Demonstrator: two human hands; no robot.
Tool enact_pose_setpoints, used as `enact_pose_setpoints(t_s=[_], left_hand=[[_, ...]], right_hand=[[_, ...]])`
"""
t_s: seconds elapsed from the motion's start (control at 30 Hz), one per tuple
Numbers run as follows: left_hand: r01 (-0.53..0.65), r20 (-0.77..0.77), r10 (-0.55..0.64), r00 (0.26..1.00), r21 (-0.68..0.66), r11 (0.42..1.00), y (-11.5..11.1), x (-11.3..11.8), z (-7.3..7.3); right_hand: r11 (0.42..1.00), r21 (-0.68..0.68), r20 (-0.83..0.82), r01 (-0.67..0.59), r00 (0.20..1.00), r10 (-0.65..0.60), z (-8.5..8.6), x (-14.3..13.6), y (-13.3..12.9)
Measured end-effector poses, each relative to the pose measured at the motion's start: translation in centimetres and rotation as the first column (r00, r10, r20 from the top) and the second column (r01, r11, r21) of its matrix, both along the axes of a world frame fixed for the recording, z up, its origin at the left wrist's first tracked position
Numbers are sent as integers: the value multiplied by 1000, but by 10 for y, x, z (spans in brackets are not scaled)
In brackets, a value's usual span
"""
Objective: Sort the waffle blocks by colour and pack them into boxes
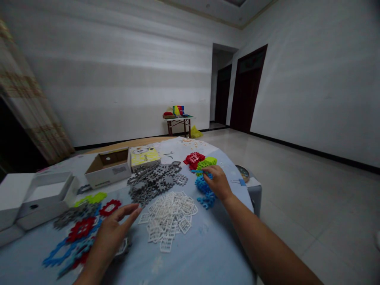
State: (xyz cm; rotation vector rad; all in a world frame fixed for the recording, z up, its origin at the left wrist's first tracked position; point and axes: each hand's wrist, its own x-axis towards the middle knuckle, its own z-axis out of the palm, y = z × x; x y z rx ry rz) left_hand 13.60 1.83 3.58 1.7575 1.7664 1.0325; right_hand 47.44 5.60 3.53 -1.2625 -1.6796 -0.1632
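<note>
My right hand (218, 182) pinches a thin blue plastic interlocking piece (196, 171) over the right side of the table. Just under it lie a pile of blue pieces (204, 190), a stack of lime green pieces (207, 162) and a stack of red pieces (194, 159). At the left, my left hand (114, 229) hovers with thumb and forefinger stretched out, nothing visible between them. Beside it are mixed pieces, among them a red gear-shaped piece (110, 207) and a blue frame piece (59, 253). Grey and white pieces beneath its palm are partly hidden.
White window-like pieces (172, 215) form a heap mid-table, with a dark grey pile (154, 180) behind. An open cardboard box (108, 166), a yellow-and-white box (145, 157) and a white box (47, 198) stand left. A stool (255, 194) is beyond the table's right edge.
</note>
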Motion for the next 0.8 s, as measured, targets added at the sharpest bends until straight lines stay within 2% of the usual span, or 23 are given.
enact_pose_setpoints(t_s=[0.1,0.2,0.3,0.4,0.5,0.6,0.7,0.8], left_hand=[[-7,-23,8,1000,16,1000,2,-6,6],[-35,-42,35,999,12,999,2,-17,12],[-57,-42,58,997,6,998,3,-34,16],[-76,-29,76,997,15,997,6,-51,21],[-74,-56,72,996,-33,997,6,-62,25],[12,-126,-27,992,-120,993,3,-67,29],[88,-188,-130,974,-215,973,-2,-70,31],[65,-223,-115,968,-223,973,-7,-73,31]], right_hand=[[992,-52,159,119,981,-109,-6,16,-1],[973,-158,295,169,948,-117,-14,22,-3],[966,-215,329,144,942,-67,-17,21,-6],[980,-176,279,88,960,-36,-8,14,-12],[994,-110,215,20,977,4,5,-3,-18],[993,-85,179,-86,979,100,14,-32,-23],[971,-100,156,-219,960,233,14,-68,-27],[938,-130,144,-322,930,339,9,-101,-32]])
